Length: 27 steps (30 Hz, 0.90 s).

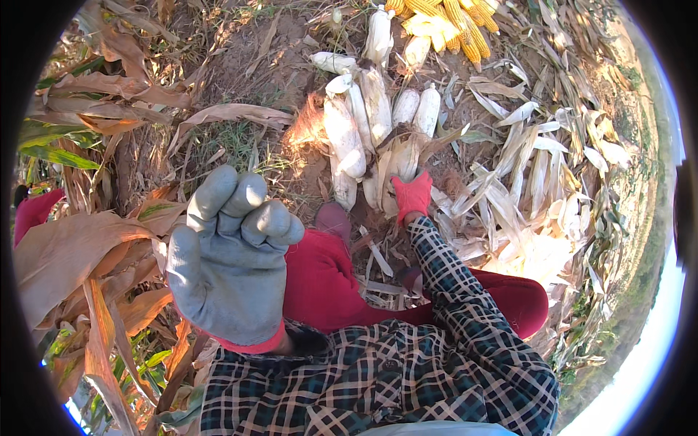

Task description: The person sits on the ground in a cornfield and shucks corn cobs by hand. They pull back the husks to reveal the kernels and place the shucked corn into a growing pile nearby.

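Note:
My left hand (232,256), in a glove with a grey coated palm and red cuff, is raised close to the camera. Its palm faces up, the fingers are loosely bent, and nothing is in it. Lower down, my right hand (411,195), in a red glove, grips the near end of an ear of corn in its dry husk (402,158). Its fingertips are partly hidden. Several more ears in pale husks (344,131) lie around it on the soil, some side by side. Brown corn silk (306,128) spreads at their left.
Bare yellow corn cobs (463,27) are heaped at the top. Stripped husks (518,191) cover the ground at right. Dry corn stalks and leaves (82,256) crowd the left side. My red-clad knees (327,283) are bent before me. Another person's red sleeve (35,215) shows at far left.

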Each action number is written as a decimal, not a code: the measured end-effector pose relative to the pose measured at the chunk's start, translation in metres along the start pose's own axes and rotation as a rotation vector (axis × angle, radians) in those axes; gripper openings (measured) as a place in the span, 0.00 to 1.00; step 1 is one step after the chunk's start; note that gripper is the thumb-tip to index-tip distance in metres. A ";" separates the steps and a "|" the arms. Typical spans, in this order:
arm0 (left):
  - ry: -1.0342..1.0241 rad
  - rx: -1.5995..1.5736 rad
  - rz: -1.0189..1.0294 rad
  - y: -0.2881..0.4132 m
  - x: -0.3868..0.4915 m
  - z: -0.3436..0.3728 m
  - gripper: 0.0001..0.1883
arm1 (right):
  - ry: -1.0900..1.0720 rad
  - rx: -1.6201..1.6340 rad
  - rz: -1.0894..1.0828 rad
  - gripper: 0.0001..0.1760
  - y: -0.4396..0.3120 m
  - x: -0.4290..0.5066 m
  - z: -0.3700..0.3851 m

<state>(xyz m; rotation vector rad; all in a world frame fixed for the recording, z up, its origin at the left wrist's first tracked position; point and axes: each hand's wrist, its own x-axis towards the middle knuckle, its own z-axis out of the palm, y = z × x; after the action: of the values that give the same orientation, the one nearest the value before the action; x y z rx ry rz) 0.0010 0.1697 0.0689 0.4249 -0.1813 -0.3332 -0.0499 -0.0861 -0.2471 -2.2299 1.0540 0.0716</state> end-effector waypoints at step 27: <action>0.543 0.157 -0.075 0.025 0.003 0.006 0.29 | -0.058 0.122 0.237 0.44 -0.145 0.329 0.049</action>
<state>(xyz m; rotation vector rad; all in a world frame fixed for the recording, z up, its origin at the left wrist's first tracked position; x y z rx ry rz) 0.0088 0.1877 0.0855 0.6626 0.3410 -0.2674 0.2847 -0.2116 -0.3105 -1.9750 1.2522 0.1681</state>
